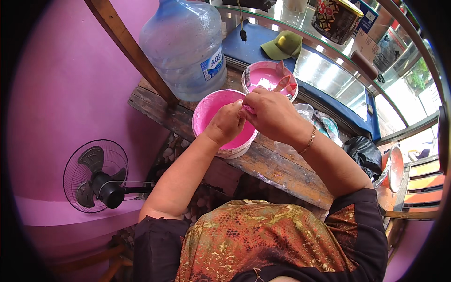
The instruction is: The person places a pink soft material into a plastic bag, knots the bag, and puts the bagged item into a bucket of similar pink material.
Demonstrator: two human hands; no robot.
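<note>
On my feed, strong daylight enters from the right, washing out the outdoor view (425, 104) and glaring off a silvery panel (329, 77). The pink wall (84, 84) sits dimmer, and I get fisheye bending toward black edges.

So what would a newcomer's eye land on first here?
Probably the nearer bucket, bright pink inside, at centre, with left hand and right hand meeting by its right rim around something pink. Then the large water jug behind it to the left, and the green cap farther back.
</note>
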